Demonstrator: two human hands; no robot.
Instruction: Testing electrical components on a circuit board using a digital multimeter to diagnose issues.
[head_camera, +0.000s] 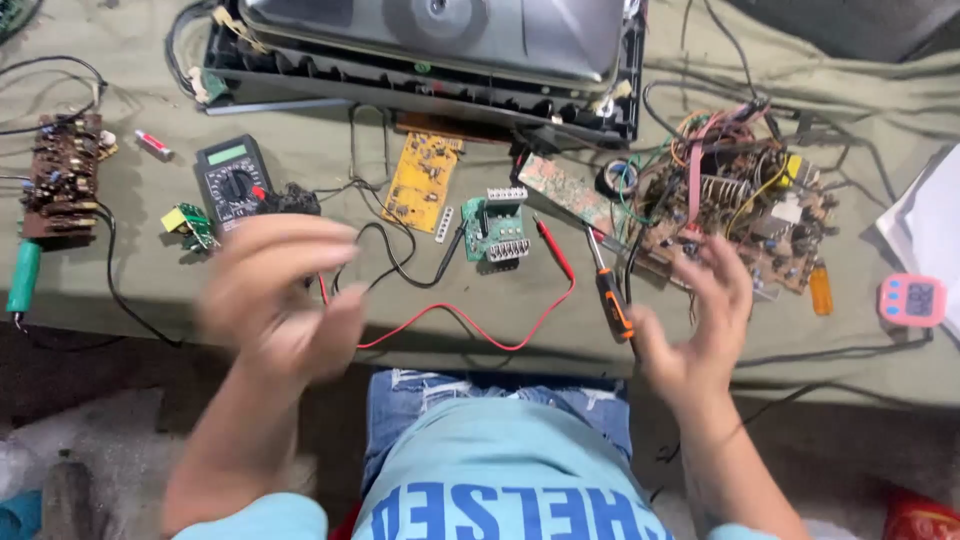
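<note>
My left hand (280, 295) hovers blurred above the cloth, fingers curled and apart, holding nothing, just in front of a black multimeter (233, 182) and over its red lead (470, 320). My right hand (700, 325) is raised with fingers spread, empty, beside an orange-handled screwdriver (608, 290) and below a large brown circuit board (735, 205) thick with wires. A small green board (495, 228) and a yellow board (422, 180) lie between the hands, farther back.
An opened television chassis (430, 60) lies across the back. A brown circuit board (62, 175) and a green-handled tool (22, 278) sit at the far left. A pink timer (912, 300) and white paper (935, 225) lie at right. The olive cloth (130, 290) ends near my knees.
</note>
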